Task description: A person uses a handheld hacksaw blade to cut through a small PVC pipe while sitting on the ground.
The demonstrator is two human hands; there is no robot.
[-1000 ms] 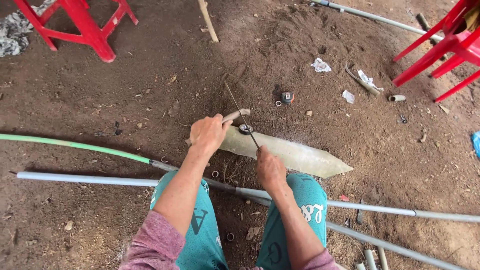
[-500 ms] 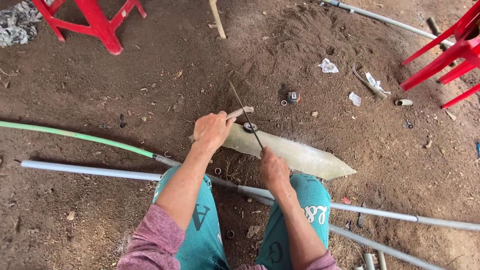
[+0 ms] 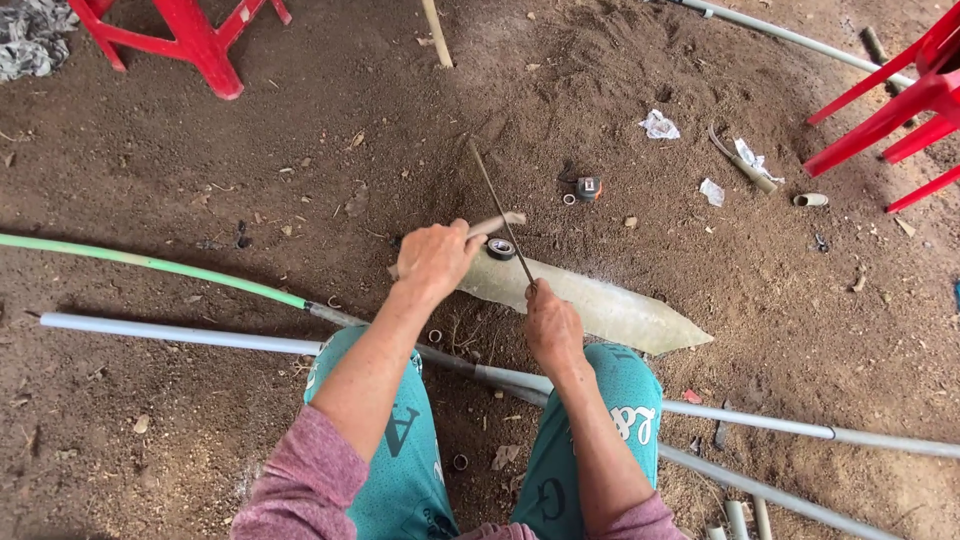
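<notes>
Your hands have barely shifted since a moment ago: the left hand [image 3: 432, 258] stays closed over the near end of the pale pointed sheet [image 3: 590, 305], pinning it to the dirt ground [image 3: 250, 180], while your right hand [image 3: 551, 325] still grips the thin dark blade [image 3: 500, 212], slanting up and away. The sheet looks translucent, tapering to a point at right. A small ring [image 3: 501, 248] sits on it; what it is, you can't tell

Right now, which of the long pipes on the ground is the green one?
The green pipe is the one farthest from the person, running in from the left edge toward the left hand. The others nearer the knees are grey-white.
</notes>
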